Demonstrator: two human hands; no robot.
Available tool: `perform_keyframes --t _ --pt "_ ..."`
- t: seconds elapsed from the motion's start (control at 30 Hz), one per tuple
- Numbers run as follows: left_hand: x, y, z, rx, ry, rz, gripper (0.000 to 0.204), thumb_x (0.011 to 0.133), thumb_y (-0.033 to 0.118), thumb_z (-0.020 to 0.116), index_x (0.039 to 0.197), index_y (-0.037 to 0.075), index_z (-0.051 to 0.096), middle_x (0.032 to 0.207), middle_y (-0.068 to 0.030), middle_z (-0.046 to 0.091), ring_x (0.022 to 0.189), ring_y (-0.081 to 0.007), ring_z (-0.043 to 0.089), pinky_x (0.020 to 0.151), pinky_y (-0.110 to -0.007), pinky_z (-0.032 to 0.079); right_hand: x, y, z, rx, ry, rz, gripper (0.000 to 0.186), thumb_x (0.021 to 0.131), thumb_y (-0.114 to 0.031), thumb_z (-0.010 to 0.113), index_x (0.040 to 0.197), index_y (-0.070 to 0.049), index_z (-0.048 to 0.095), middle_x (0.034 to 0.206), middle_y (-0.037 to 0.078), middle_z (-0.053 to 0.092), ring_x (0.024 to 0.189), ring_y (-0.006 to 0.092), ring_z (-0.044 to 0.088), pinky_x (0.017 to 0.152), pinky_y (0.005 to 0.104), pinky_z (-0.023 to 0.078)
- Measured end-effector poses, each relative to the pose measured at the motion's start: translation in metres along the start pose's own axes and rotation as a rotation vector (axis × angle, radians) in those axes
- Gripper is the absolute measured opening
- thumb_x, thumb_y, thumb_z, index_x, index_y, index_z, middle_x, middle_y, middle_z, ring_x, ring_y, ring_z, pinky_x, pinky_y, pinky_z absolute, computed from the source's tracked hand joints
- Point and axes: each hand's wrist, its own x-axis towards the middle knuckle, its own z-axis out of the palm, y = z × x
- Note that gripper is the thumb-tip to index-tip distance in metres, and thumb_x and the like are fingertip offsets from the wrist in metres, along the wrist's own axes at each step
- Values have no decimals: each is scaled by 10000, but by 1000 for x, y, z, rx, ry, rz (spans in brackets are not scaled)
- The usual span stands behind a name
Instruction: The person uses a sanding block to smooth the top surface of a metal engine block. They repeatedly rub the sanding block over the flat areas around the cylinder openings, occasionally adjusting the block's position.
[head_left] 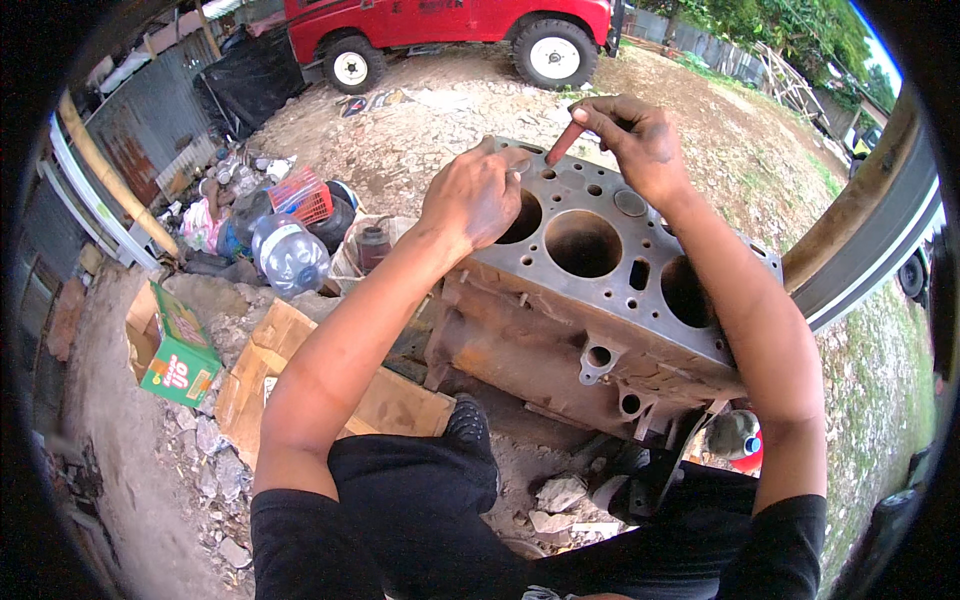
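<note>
So the right grip [640,150] was clamped on a red-brown stick [566,143], pinched thumb to fingers, with its low end down at the top of the engine block [520,335]. Block was right under both grips. The left grip [470,195] had its fingers bent against that top face, partly covering one big round hole; couldn't tell if it was closed on anything. The right forearm cut across the other end.

Plenty of junk around: left of the left grip, a clear plastic jug [290,255] and a red basket [300,195], then nearer the body some cardboard [400,405] and a green box [175,345]. Below the right grip, a bottle [730,435] with a blue cap; off to its right, a wooden post [880,180]. Well beyond both grips stood a red car [450,25].

Writing-wise, the green box had big white print on its side and the car had dark lettering on its body.
</note>
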Motion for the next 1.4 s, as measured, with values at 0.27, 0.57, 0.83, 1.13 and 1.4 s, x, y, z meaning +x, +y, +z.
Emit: perform_keyframes --t 0.27,0.57,0.83,1.13,1.4 --pt "-2 9 1 108 290 164 378 992 217 641 1324 38 670 1421 -300 585 1380 -443 527 1171 -488 446 -5 18 13 -43 167 16 368 1015 -370 715 1201 -59 785 1040 156 799 955 201 752 881 370 561" --pt "10 9 9 -30 95 252 462 1039 473 596 1279 99 722 1419 -241 626 1329 -416 585 1161 -484 435 -8 7 21 68 165 -197 300 945 -227 788 1181 -44 766 1033 161 793 885 273 782 815 365 593" --pt "10 8 -6 -243 124 166 385 955 423 731 1119 82 800 1149 -161 769 1116 -360 714 987 -431 536 0 0 17 379 -23 207 512 946 -424 784 1287 -45 740 1143 78 780 966 144 717 790 306 576" --pt "11 7 -13 -519 97 -150 375 822 379 903 981 47 832 941 -81 816 853 -152 727 828 -332 555 -6 -4 16 424 -157 242 463 998 -455 716 1297 -102 722 1202 71 746 1091 161 670 884 322 549" --pt "13 -10 -5 -989 132 -119 171 956 70 782 1014 66 621 983 -141 785 878 -176 746 794 -286 578 -8 1 25 673 -353 104 514 918 -230 841 1334 -6 639 1193 114 752 1126 176 687 1016 324 518"
